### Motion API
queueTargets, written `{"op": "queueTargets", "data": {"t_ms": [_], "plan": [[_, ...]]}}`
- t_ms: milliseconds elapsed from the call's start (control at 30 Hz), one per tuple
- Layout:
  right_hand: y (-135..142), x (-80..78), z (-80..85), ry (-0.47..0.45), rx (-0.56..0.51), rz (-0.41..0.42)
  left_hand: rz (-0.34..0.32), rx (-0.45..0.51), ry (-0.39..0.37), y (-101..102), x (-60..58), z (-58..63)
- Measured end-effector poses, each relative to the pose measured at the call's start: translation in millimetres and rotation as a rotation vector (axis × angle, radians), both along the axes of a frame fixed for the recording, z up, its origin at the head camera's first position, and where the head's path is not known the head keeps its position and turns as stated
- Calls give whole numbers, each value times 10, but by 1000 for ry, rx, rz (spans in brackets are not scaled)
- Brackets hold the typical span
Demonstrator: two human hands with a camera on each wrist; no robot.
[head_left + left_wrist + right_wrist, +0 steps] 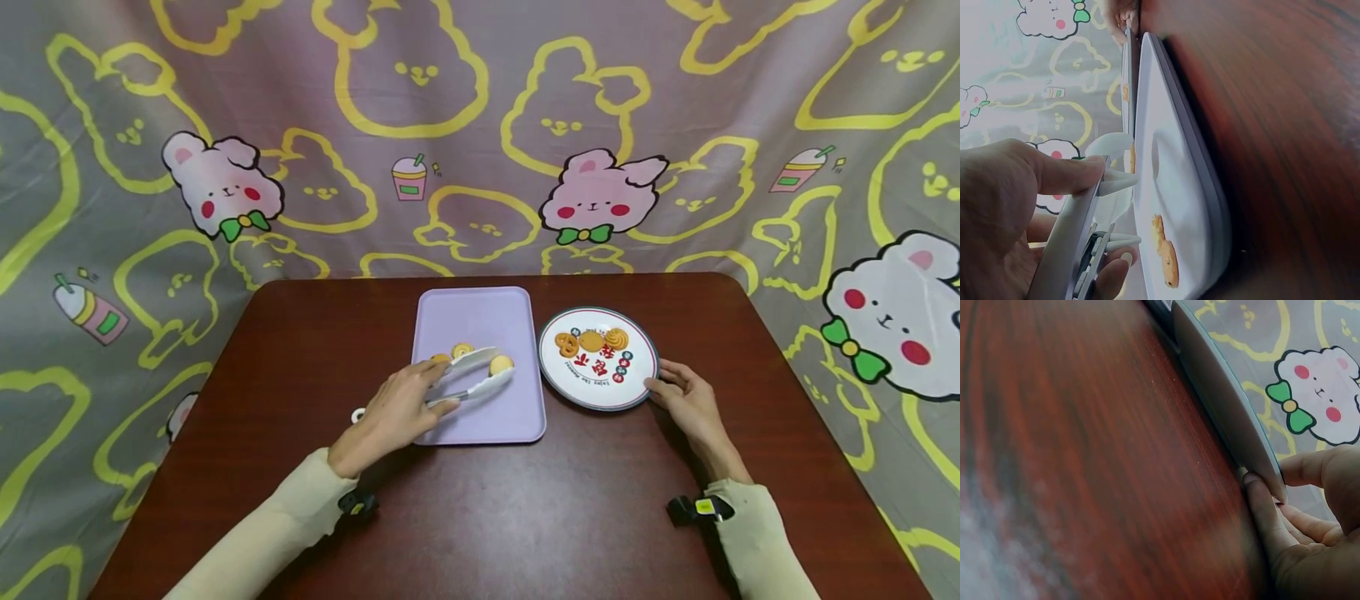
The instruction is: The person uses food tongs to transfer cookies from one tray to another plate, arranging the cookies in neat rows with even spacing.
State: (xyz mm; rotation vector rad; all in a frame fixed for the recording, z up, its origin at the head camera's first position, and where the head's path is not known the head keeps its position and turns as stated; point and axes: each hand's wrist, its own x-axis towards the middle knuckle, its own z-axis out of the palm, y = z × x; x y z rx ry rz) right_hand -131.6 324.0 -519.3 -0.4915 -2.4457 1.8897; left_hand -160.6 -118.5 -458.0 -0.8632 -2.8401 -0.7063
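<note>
My left hand (393, 408) holds a pair of tongs (491, 383) with white tips and metal arms, spread apart low over the lilac tray (480, 317). A round pale cookie (500, 365) lies on the tray between the tips. Two more cookies lie nearer the hand, one ring-shaped (462, 350) and one partly hidden. On the right, my right hand (690, 404) pinches the rim of a white plate (558, 379), thumb and fingers on opposite faces in the right wrist view. The plate bears a pretzel-shaped cookie (567, 344), a flat cookie (592, 341) and a swirled cookie (617, 338).
Tray and plate stand side by side on a dark reddish-brown wooden table (480, 517), toward its far edge. A grey curtain (480, 167) with yellow outlines and cartoon rabbits hangs behind the table and along both sides. Each wrist wears a black strap.
</note>
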Motion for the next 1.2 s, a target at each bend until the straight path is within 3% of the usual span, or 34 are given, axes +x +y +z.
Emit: {"op": "queueTargets", "data": {"t_ms": [267, 600, 900, 1200], "plan": [[-5, -4, -10, 4, -12, -2, -23, -12, 25, 150, -49, 41], [14, 3, -20, 19, -19, 11, -100, 0, 48, 442, -111, 65], [26, 14, -16, 13, -19, 13, -141, -4, -5, 734, -144, 48], [21, 27, -10, 40, -23, 22, -181, -29, 14, 969, -175, 86]]}}
